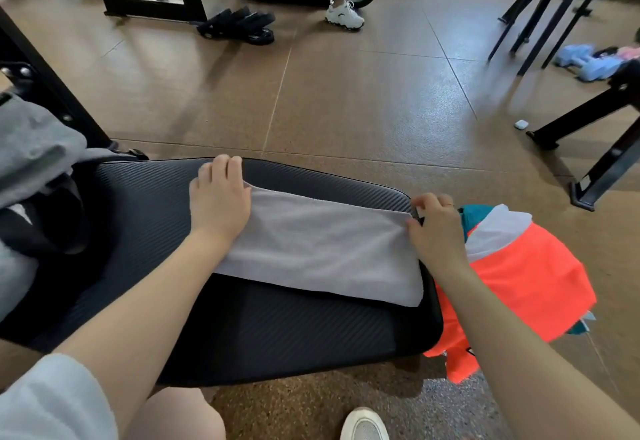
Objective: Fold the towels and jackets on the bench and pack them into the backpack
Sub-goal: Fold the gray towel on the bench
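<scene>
On bench pad (145, 231): grey towel (322, 249) spread flat across the right half, apparently already doubled lengthwise. Left hand (220, 197) laid on the towel's left end, fingers straight, pressing down; nothing gripped. Right hand (436, 228) at the towel's right end, thumb and fingers pinching the upper corner.

Off the bench's right end: orange, white and teal jacket (519, 277), hanging unfolded, touching the pad edge. At far left: grey backpack (31, 148), mouth open, resting against the bench.

Step judged: towel folding, mid-way; packing not yet begun.

Next move calls for: lifting the pinched right end and carrying it over to the left end, edges matched, left hand anchoring. Then smoothing flat, then into the backpack. Jacket untouched so far.
</scene>
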`<state>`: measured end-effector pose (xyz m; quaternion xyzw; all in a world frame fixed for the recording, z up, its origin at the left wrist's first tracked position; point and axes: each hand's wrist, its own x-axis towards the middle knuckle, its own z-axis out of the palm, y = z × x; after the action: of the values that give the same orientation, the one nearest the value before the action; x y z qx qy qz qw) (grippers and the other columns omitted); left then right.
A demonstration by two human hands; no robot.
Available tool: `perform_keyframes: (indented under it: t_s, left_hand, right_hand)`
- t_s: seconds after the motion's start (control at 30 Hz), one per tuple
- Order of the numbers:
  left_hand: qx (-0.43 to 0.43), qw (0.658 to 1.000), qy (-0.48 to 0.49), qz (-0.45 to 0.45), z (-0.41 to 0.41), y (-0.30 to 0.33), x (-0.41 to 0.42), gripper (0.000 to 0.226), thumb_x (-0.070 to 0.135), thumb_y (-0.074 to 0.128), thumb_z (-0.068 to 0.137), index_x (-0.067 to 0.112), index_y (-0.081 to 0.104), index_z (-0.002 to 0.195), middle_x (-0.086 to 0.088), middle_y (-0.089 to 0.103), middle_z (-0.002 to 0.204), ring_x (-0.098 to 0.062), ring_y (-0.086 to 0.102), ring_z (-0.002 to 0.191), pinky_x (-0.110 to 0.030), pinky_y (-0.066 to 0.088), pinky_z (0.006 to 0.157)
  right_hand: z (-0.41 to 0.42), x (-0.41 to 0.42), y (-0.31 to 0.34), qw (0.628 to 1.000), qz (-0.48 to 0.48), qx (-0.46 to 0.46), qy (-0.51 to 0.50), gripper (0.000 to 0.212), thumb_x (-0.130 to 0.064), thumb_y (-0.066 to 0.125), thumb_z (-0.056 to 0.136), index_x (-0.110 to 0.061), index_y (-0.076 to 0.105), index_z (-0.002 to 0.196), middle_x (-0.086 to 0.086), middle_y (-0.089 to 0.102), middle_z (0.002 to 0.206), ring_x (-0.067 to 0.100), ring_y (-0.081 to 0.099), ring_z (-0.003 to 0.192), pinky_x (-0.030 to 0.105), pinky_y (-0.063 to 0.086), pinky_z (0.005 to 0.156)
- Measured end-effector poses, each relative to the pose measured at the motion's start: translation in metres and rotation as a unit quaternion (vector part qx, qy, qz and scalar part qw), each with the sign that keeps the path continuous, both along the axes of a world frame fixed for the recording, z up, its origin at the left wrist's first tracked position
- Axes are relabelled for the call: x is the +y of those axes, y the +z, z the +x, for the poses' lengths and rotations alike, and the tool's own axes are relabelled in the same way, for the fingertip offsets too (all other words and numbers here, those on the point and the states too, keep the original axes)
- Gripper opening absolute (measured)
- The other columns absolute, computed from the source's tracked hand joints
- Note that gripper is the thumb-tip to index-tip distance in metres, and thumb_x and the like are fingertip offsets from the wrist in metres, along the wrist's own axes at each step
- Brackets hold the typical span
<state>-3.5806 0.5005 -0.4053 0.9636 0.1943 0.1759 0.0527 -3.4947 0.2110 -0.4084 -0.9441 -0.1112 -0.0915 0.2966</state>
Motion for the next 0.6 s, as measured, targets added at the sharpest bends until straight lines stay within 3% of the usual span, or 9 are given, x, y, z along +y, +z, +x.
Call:
perform_keyframes:
  t_s: [0.07,0.1,0.17,0.23,0.33,0.43,0.5,0.6]
  left_hand:
    - [-0.036,0.992,-0.089,0.076,0.001,0.003,-0.013,0.034,0.006,0.047,0.082,-0.003,0.056,0.113,-0.024,0.051,0.127,-0.042,0.048,0.118,-0.051,0.04,0.093]
    - [-0.015,0.985,-0.152,0.084,0.002,0.002,-0.023,0.04,0.011,0.039,0.083,-0.002,0.057,0.116,-0.023,0.05,0.131,-0.04,0.046,0.123,-0.049,0.038,0.1]
    - [0.11,0.969,-0.222,0.014,-0.001,-0.001,-0.045,0.059,0.03,0.02,0.089,0.003,0.039,0.138,-0.014,0.028,0.151,-0.028,0.025,0.14,-0.04,0.018,0.113]
    - [0.219,0.954,-0.198,-0.048,-0.008,-0.011,-0.049,0.073,0.052,0.004,0.087,0.014,0.011,0.149,-0.001,0.001,0.158,-0.015,0.002,0.145,-0.032,0.0,0.115]
    - [0.216,0.963,-0.16,-0.031,-0.019,-0.02,-0.031,0.099,0.069,-0.008,0.063,0.021,-0.001,0.149,0.002,-0.007,0.157,-0.013,-0.004,0.144,-0.031,-0.004,0.115]
    - [0.228,0.963,-0.141,-0.032,-0.029,-0.014,-0.013,0.105,0.076,-0.006,0.059,0.021,-0.004,0.149,0.001,-0.009,0.157,-0.013,-0.006,0.144,-0.03,-0.005,0.115]
    - [0.238,0.961,-0.136,-0.032,-0.031,-0.012,-0.013,0.108,0.079,-0.005,0.057,0.022,-0.006,0.149,0.001,-0.01,0.157,-0.014,-0.006,0.144,-0.03,-0.004,0.116]
    - [0.244,0.96,-0.131,-0.04,-0.031,-0.009,-0.016,0.111,0.082,-0.004,0.056,0.022,-0.007,0.148,0.001,-0.011,0.157,-0.014,-0.007,0.144,-0.031,-0.004,0.116]
  right_hand:
    - [-0.016,0.018,0.008,0.99,-0.036,-0.121,0.063,0.029,-0.014,0.048,0.078,-0.002,0.066,0.097,0.02,0.062,0.103,0.039,0.058,0.097,0.039,0.042,0.089]
    - [-0.026,0.033,0.012,0.979,-0.064,-0.152,0.123,0.036,-0.021,0.042,0.08,-0.004,0.065,0.102,0.019,0.062,0.11,0.038,0.058,0.106,0.039,0.042,0.095]
    - [-0.048,0.064,0.011,0.957,-0.138,-0.067,0.244,0.059,-0.038,0.026,0.086,-0.008,0.053,0.127,0.016,0.047,0.139,0.031,0.041,0.132,0.04,0.028,0.11]
    - [-0.061,0.079,0.002,0.934,-0.217,0.067,0.276,0.076,-0.057,0.007,0.083,-0.019,0.02,0.148,0.003,0.012,0.158,0.019,0.008,0.146,0.037,0.005,0.116]
    - [-0.059,0.065,-0.011,0.93,-0.26,0.095,0.243,0.093,-0.069,-0.008,0.063,-0.033,0.0,0.149,-0.005,-0.009,0.158,0.013,-0.009,0.145,0.037,-0.007,0.115]
    - [-0.053,0.032,-0.011,0.935,-0.281,0.102,0.189,0.095,-0.074,-0.006,0.063,-0.033,-0.002,0.149,-0.006,-0.011,0.158,0.014,-0.009,0.145,0.037,-0.007,0.116]
    - [-0.05,0.014,-0.012,0.938,-0.288,0.121,0.149,0.083,-0.072,0.004,0.077,-0.031,-0.002,0.149,-0.007,-0.01,0.158,0.013,-0.008,0.145,0.038,-0.004,0.116]
    - [-0.044,0.004,-0.012,0.948,-0.249,0.153,0.127,0.063,-0.051,0.023,0.097,-0.026,0.0,0.15,-0.005,-0.008,0.158,0.014,-0.005,0.145,0.037,0.002,0.117]
